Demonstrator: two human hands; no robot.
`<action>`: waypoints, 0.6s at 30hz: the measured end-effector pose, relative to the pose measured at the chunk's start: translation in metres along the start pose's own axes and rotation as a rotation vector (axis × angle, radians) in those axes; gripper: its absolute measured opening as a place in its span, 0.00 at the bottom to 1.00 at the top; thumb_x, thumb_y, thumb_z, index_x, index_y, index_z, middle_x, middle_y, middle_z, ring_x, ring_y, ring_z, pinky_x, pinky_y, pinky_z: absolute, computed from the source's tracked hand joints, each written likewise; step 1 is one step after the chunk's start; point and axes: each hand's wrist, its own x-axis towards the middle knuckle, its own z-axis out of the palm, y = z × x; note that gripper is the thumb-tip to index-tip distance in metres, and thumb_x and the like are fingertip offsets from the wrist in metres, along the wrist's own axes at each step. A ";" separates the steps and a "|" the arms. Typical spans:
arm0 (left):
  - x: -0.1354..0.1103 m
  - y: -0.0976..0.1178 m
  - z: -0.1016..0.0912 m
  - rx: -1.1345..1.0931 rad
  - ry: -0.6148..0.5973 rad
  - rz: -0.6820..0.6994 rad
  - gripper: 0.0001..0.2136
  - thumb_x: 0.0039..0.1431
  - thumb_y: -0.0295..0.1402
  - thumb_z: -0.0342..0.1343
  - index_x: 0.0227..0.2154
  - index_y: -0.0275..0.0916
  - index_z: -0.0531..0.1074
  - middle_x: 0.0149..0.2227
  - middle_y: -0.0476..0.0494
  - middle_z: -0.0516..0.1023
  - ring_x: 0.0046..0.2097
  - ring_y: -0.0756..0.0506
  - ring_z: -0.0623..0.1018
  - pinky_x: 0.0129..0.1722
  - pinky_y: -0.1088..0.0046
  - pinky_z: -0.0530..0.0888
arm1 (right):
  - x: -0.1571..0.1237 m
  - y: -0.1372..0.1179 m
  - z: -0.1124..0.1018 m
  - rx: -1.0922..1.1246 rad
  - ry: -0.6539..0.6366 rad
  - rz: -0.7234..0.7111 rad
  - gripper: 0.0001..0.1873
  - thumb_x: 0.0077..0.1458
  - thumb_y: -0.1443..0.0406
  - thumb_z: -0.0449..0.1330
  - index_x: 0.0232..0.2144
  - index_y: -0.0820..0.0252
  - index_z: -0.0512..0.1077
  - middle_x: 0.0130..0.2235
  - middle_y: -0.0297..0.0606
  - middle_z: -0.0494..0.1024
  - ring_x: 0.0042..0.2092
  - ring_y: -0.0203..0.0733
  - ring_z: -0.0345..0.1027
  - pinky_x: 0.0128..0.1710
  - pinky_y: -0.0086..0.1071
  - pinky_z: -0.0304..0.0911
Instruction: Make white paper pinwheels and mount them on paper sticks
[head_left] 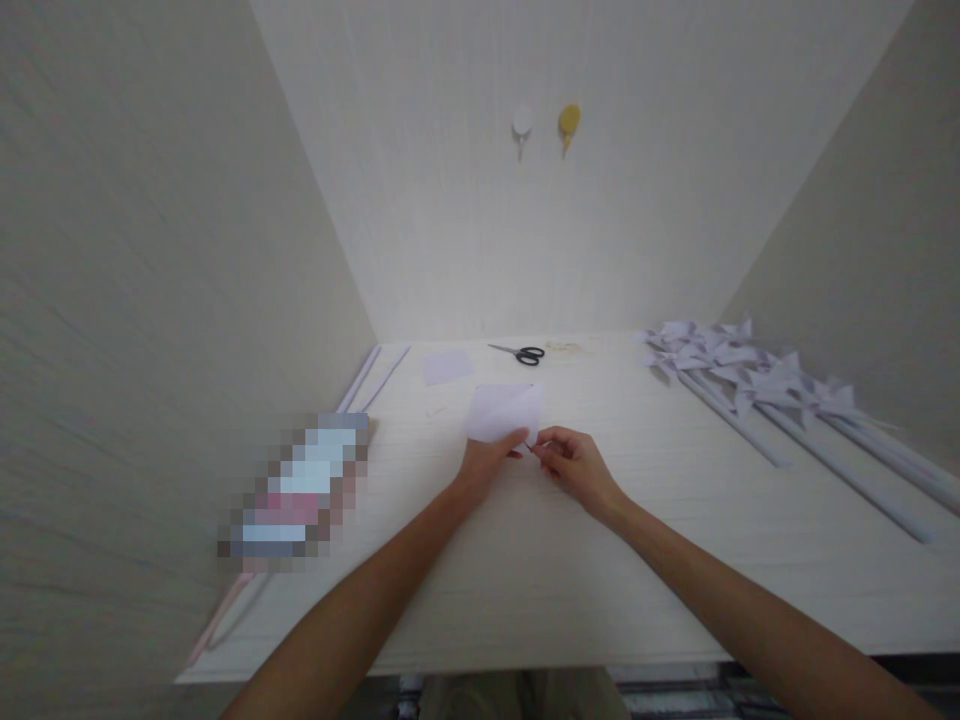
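My left hand (486, 462) holds a curved sheet of pale lilac paper (504, 410) above the middle of the white table (675, 560), fingers closed on its lower edge. My right hand (574, 463) pinches the same paper at its lower right corner, fingertips almost meeting those of the left hand. Whether something small sits in the pinch I cannot make out.
Black-handled scissors (519, 353) lie at the back of the table, a lilac paper square (447, 366) to their left. Several paper pinwheels on white sticks (757, 385) lie at the right. Thin sticks (373, 375) run along the left wall beside a blurred packet (300, 492). Two hooks (544, 126) hang on the back wall.
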 end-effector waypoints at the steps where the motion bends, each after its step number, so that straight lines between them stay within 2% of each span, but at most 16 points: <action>1: 0.001 0.000 0.000 0.004 0.011 -0.002 0.09 0.33 0.32 0.61 0.22 0.36 0.70 0.28 0.46 0.75 0.26 0.50 0.72 0.24 0.73 0.70 | 0.000 0.000 0.000 0.016 0.007 0.006 0.07 0.39 0.64 0.58 0.25 0.62 0.68 0.14 0.27 0.64 0.16 0.28 0.52 0.16 0.24 0.47; 6: 0.001 0.002 0.000 -0.012 0.010 0.017 0.10 0.34 0.32 0.61 0.24 0.36 0.70 0.28 0.46 0.75 0.28 0.49 0.73 0.24 0.74 0.70 | -0.001 -0.001 0.000 0.138 0.006 0.019 0.07 0.42 0.63 0.56 0.25 0.62 0.69 0.18 0.30 0.67 0.20 0.30 0.57 0.18 0.25 0.51; 13: -0.006 0.007 0.002 0.039 -0.033 0.000 0.07 0.35 0.32 0.61 0.20 0.36 0.71 0.23 0.48 0.74 0.24 0.50 0.72 0.24 0.73 0.70 | 0.000 -0.003 0.004 -0.027 0.009 0.007 0.11 0.41 0.58 0.58 0.20 0.61 0.66 0.13 0.25 0.60 0.15 0.28 0.49 0.15 0.25 0.42; 18: -0.007 0.006 0.003 0.034 -0.066 -0.015 0.06 0.34 0.32 0.61 0.19 0.36 0.71 0.25 0.48 0.75 0.24 0.50 0.72 0.25 0.73 0.70 | 0.001 0.001 0.002 -0.076 0.010 -0.043 0.12 0.42 0.59 0.57 0.18 0.61 0.64 0.12 0.25 0.58 0.16 0.28 0.47 0.16 0.25 0.41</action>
